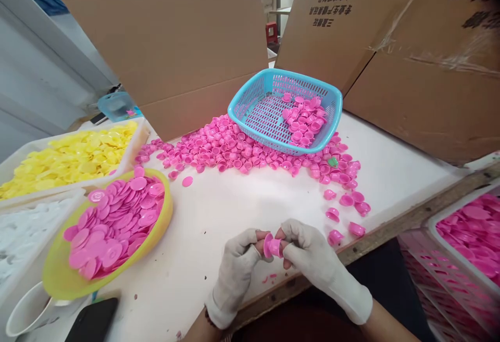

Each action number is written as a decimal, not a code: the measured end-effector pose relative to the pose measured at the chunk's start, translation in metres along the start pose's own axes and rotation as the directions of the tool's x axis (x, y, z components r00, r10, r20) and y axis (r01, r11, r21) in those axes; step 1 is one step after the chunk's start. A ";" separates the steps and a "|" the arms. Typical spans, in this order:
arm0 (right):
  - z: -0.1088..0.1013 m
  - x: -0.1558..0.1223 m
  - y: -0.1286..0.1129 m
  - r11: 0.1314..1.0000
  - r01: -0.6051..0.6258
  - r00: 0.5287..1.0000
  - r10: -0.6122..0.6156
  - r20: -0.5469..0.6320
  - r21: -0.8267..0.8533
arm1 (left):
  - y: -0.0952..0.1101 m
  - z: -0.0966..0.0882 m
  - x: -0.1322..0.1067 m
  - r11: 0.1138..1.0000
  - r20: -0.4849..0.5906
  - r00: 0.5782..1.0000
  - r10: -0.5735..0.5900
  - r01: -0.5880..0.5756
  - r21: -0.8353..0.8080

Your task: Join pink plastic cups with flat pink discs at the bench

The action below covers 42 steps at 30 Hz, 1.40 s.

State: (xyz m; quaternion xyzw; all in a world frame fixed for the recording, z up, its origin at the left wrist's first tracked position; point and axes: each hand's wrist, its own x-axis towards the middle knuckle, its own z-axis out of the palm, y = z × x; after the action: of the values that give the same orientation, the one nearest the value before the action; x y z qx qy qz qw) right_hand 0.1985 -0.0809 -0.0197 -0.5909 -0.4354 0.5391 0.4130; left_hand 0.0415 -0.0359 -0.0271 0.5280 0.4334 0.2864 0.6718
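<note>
Both my hands wear white gloves with bare fingertips and meet at the table's near edge. My left hand [235,269] and my right hand [312,252] pinch one small pink plastic piece [272,247] between them, a round disc pressed against a cup-shaped part. A long heap of pink cup parts [242,150] lies across the white table [234,206]. A yellow bowl [62,279] at the left holds several flat pink discs [113,222]. A tilted blue basket [250,100] at the back holds several joined pink pieces [304,118].
A tray of yellow discs [66,157] and a tray of white discs [19,232] stand at the left. Cardboard sheets [175,45] wall the back. A crate of pink discs [472,232] sits at the right. A white cup [27,311] and black phone [94,321] lie near left.
</note>
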 end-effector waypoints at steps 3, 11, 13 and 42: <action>0.001 -0.003 -0.002 0.990 0.056 0.997 -0.062 -0.046 -0.130 | 0.008 0.000 -0.009 0.983 -0.023 0.997 0.080 -0.075 0.168; 0.007 -0.007 0.008 0.736 0.292 0.885 -0.449 -0.119 -0.610 | 0.001 0.012 -0.024 0.999 -0.016 0.999 0.046 -0.047 -0.025; 0.011 -0.009 0.015 0.656 0.336 0.830 -0.545 -0.117 -0.676 | -0.005 0.017 -0.023 0.999 -0.096 0.995 0.027 -0.031 -0.043; -0.037 0.033 0.037 0.530 0.409 0.835 -0.545 0.070 -0.743 | -0.029 -0.005 0.024 0.077 0.529 0.604 0.596 -0.699 0.711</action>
State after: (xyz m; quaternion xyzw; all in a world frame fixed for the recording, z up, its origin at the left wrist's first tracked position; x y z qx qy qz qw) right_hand 0.2390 -0.0606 -0.0615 -0.6064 -0.7211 0.1315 0.3083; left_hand 0.0458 -0.0209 -0.0621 0.9389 0.1983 0.2570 0.1145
